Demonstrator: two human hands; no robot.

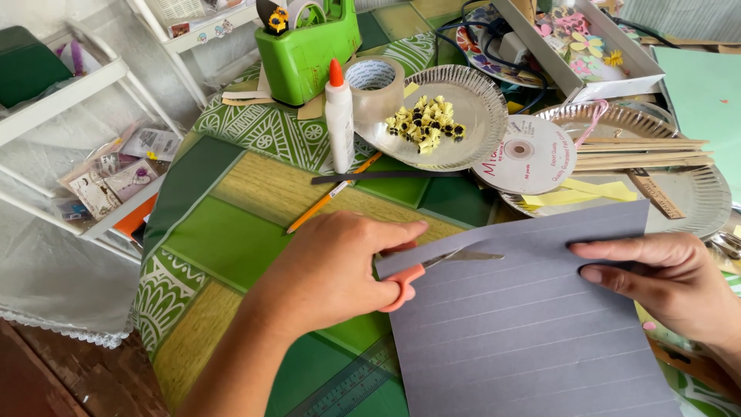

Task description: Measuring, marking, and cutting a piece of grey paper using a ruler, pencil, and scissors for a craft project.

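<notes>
Paper sheet (532,324), grey, ruled, lying lower right of frame, lines running left-right. Left hand (332,270) clamped on orange scissors (421,270), blades entering sheet's left edge, pointing right along line. Right hand (664,282) pinching sheet's right side. Glue bottle (339,116) standing beyond on bench (231,232).

We are at a home craft table (231,193) under a green patterned cloth. Around us stand a white glue bottle (339,116), a green tape dispenser (309,50) and a foil plate of small paper flowers (463,116).
</notes>
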